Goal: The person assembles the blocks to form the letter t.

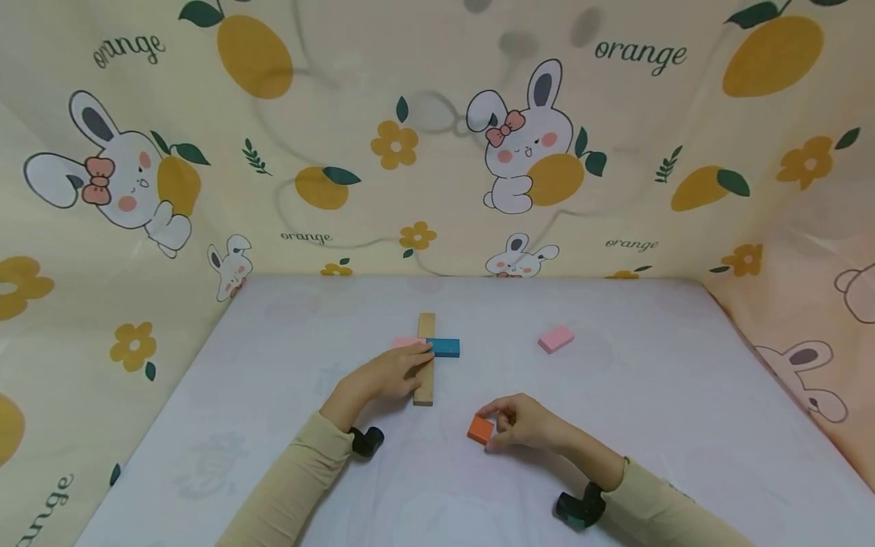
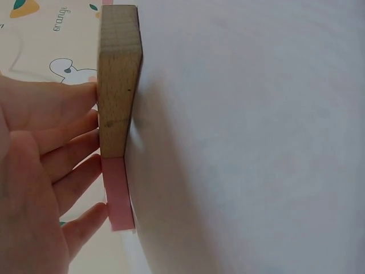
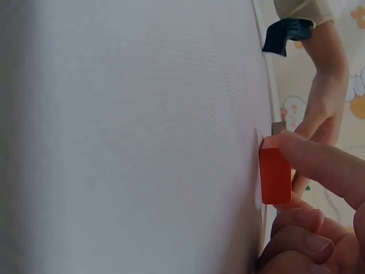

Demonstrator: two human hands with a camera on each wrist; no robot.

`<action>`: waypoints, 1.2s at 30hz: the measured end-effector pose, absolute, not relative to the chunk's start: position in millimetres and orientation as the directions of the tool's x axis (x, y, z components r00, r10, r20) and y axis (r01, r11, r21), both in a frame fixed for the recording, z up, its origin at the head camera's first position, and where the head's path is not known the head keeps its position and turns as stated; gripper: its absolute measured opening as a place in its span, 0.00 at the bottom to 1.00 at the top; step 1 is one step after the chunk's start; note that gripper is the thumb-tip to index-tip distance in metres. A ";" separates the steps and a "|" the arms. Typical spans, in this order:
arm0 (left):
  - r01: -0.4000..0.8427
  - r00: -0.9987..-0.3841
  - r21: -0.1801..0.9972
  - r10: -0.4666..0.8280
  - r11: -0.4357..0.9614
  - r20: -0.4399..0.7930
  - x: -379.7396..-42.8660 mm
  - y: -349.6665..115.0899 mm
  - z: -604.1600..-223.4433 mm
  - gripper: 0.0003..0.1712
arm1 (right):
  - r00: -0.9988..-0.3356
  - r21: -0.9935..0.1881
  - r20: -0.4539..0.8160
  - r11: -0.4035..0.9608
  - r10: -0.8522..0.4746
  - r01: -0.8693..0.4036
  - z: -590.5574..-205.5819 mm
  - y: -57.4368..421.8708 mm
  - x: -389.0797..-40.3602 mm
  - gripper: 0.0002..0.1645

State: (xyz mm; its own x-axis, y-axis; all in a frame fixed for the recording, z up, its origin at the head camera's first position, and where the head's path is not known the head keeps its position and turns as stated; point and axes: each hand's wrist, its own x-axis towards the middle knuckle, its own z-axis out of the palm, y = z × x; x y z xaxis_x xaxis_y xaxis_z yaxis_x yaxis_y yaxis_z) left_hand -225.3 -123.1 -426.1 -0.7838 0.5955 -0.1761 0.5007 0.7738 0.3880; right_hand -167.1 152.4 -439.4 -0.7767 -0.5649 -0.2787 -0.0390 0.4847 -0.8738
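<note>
Light wooden pieces [image 1: 424,387] form an upright strip on the table, crossed by a pink block [image 1: 408,343] on the left and a blue block [image 1: 446,348] on the right. Whether the wood runs unbroken beneath them I cannot tell. My left hand [image 1: 393,373] rests its extended fingers against this cross; in the left wrist view the fingertips touch the wooden piece [image 2: 117,103] and the pink block [image 2: 118,194]. Closer to me, my right hand [image 1: 529,423] pinches an orange block [image 1: 481,429] between thumb and finger. The right wrist view shows the orange block [image 3: 275,176] at the tabletop.
Another pink block [image 1: 557,339] lies apart, toward the back right of the white-covered table [image 1: 649,395]. Behind the table hangs a patterned cloth [image 1: 424,182] with rabbits and oranges. Each wrist wears a dark strapped device [image 1: 579,507].
</note>
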 end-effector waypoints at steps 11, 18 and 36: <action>0.506 -0.782 0.383 0.598 0.773 -0.172 -225.2 -123.2 -428.1 0.29 | -0.788 -0.874 -0.247 0.481 -0.564 -0.070 -440.9 152.3 -166.8 0.27; 0.511 -0.779 0.381 0.602 0.771 -0.174 -224.8 -123.3 -427.9 0.30 | -0.795 -0.875 -0.228 0.476 -0.563 -0.086 -440.7 151.5 -165.4 0.26; 0.505 -0.778 0.387 0.601 0.772 -0.183 -224.5 -123.3 -425.2 0.30 | -0.799 -0.885 -0.210 0.457 -0.563 -0.090 -438.9 150.6 -169.0 0.27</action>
State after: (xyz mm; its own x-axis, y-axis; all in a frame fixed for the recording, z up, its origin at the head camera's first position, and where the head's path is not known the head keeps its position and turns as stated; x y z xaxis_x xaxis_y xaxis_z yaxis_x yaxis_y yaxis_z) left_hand -224.5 -123.3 -425.2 -0.7780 0.6010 -0.1828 0.5051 0.7715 0.3869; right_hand -169.0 150.6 -438.9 -0.7992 -0.5633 -0.2099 -0.0900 0.4573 -0.8847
